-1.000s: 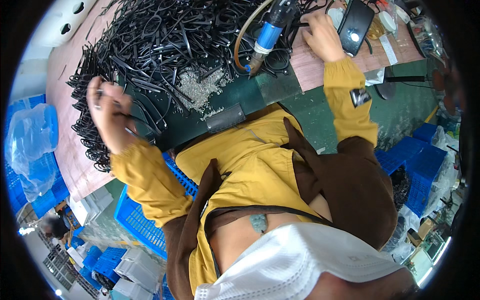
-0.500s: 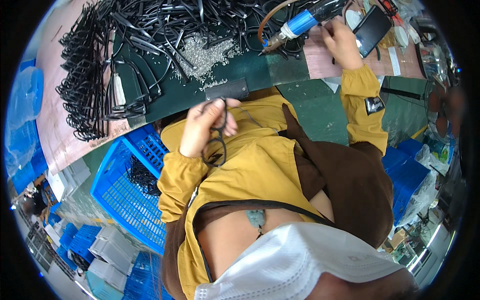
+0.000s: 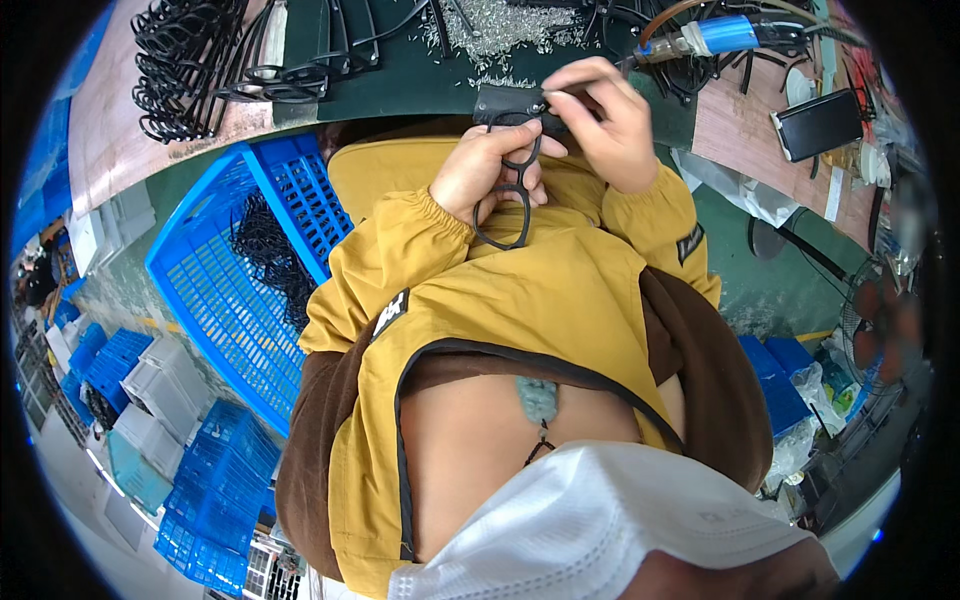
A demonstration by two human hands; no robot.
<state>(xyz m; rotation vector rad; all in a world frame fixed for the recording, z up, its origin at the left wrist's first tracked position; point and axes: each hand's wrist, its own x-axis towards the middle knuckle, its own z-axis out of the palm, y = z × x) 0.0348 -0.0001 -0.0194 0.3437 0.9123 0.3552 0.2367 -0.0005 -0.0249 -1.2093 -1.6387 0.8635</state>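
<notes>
My left hand (image 3: 482, 170) is closed around a black eyeglass frame (image 3: 526, 206), whose two round rims hang below and beside the fingers. The frame is at the table's front edge, above my lap. Close against it, my right hand (image 3: 612, 128) has its thumb and forefinger pinched together near the frame's upper end. What those fingertips hold, if anything, is too small to make out. Just behind both hands, a dark block (image 3: 492, 100) is fixed at the table edge.
Small clear pieces (image 3: 510, 32) lie heaped on the green mat. A blue-bodied power screwdriver (image 3: 722, 36) rests to their right, with a phone (image 3: 818, 125) beyond. Many black frames (image 3: 178, 75) are stacked at left. A blue basket (image 3: 215, 290) holding black parts stands beside my lap.
My right hand has come from near the phone and screwdriver over to the eyeglass frame. My left hand still holds the frame, now at the block. The whole view has shifted.
</notes>
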